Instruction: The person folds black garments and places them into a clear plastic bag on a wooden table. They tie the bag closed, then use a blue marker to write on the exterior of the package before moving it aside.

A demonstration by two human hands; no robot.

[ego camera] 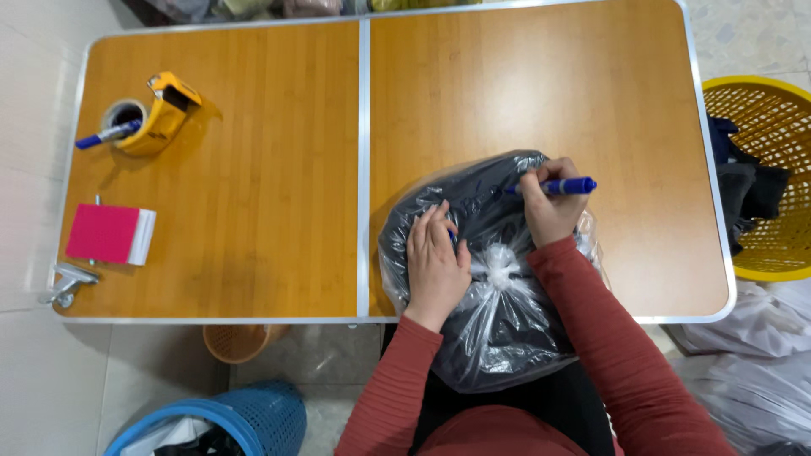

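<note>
Left hand (437,257) flat, fingers spread, pinning knotted clear bag (498,295) of dark cloth steady. Right hand (549,207), at 1 o'clock from knot, fist closed around blue marker (562,186), tip on plastic.

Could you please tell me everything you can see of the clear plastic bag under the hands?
The plastic bag is clear, thin and crinkled, stuffed with dark fabric and knotted shut at a white twist. It lies bulging on the near edge of the wooden table, overhanging toward the person. The left hand presses flat on it; the right hand holds a blue marker to it.
</note>
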